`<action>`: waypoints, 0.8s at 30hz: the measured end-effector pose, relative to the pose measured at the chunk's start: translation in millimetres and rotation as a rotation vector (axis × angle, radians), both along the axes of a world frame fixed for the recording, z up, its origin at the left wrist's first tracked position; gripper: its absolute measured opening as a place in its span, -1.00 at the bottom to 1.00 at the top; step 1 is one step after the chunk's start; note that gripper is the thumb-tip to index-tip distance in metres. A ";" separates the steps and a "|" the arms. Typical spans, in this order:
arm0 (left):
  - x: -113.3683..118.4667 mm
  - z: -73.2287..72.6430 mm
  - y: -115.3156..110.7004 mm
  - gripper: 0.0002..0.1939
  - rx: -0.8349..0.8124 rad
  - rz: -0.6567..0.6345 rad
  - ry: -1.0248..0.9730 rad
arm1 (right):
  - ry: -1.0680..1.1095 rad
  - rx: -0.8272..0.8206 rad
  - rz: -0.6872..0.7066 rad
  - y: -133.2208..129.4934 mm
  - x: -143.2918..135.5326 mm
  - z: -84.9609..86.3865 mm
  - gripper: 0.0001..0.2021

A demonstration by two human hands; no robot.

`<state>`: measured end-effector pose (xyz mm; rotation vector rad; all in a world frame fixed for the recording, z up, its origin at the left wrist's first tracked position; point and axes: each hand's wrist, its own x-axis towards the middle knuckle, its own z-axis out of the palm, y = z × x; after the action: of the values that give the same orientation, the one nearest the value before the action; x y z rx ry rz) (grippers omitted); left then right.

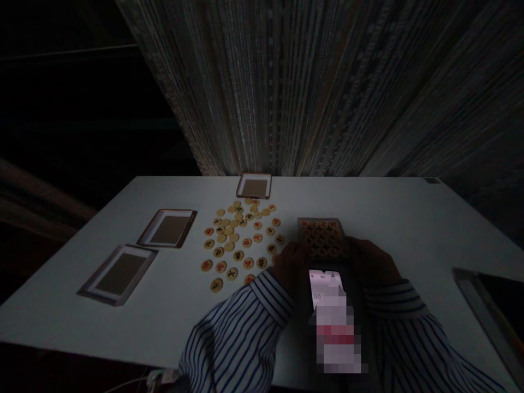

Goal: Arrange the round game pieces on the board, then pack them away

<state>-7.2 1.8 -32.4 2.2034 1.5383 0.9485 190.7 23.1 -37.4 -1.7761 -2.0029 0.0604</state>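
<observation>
My left hand point(291, 263) and my right hand point(374, 263) grip a shallow clear box point(300, 233) from its two near sides. Rows of round wooden Chinese chess pieces point(323, 238) with red characters show inside it. The fingers are dark and partly hidden by the box's edges, but both hands look closed on it. To the left of my left hand, many loose chess pieces point(238, 255) lie spread on the white table point(393, 210). Some bear red or black characters; others show plain faces. A lit phone point(326, 284) sits just in front of the box, between my forearms.
Two shallow framed trays point(152, 229) point(88, 289) lie on the left of the table. Another tray point(238, 188) is at the back edge, before a string curtain point(278, 98). A dark flat object point(491, 305) lies at the right. A white plug and cable point(161, 376) are at the front edge.
</observation>
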 end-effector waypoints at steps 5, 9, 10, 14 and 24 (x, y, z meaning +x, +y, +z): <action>1.8 0.4 -0.3 -0.85 0.006 0.019 0.009 | -0.009 0.005 -0.019 0.6 -0.3 -1.4 -0.67; 1.6 -1.4 0.3 -0.84 0.026 0.016 -0.002 | 0.002 0.014 -0.012 1.3 0.0 -2.8 -0.67; 1.4 -1.6 0.4 -0.84 0.032 0.008 -0.006 | 0.007 0.018 -0.007 1.6 0.3 -3.1 -0.67; 1.8 -1.9 -0.1 -0.85 0.052 0.019 -0.001 | 0.014 0.024 0.000 1.9 1.1 -3.5 -0.68; 2.8 -5.2 0.6 -0.86 0.113 0.023 0.014 | 0.014 0.029 0.007 5.1 4.4 -4.8 -0.65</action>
<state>-4.4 2.4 -37.6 2.2779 1.5557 1.0537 195.1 28.2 -42.3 -1.7460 -1.9903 0.0459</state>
